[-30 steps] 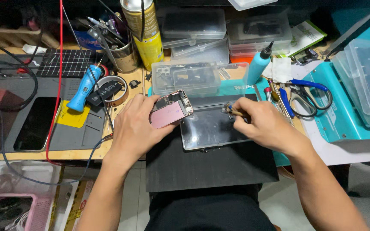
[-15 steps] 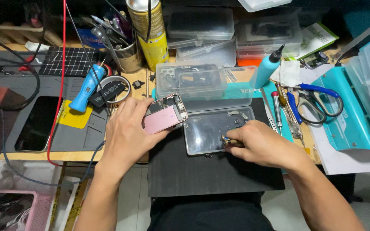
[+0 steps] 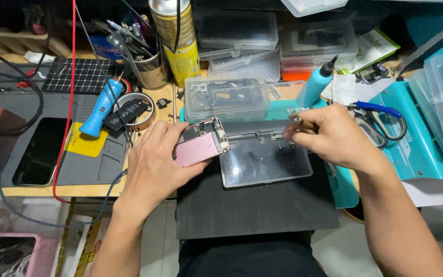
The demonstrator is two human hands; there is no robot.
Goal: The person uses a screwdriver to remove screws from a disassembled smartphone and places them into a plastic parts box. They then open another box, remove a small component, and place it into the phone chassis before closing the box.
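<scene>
the view looks down from a head camera onto a crowded repair bench. the left hand [image 3: 155, 164] reaches in from the lower left with the forearm angled up and the palm turned inward; its fingers and thumb wrap around a pink phone body [image 3: 201, 143], opened so its inner parts show. the phone sits tilted above the bench edge, just left of a clear plastic lid [image 3: 265, 159] that lies flat on a black mat [image 3: 252, 205]. the right hand [image 3: 337, 137] comes in from the lower right, wrist bent, fingers pinched around a thin tool [image 3: 299, 122] whose tip points left over the upper edge of the lid. small dark parts lie on the lid. behind the hands stands a clear parts box [image 3: 226, 97], and nearby are a blue-handled tool [image 3: 101, 106], a yellow spray can [image 3: 175, 41], a teal bottle [image 3: 316, 84] and blue-handled scissors [image 3: 380, 115].

compared with half a second ago, the right hand has lifted from the lower part of the lid to its upper edge, and the left hand has brought the phone a little closer to it.
</scene>
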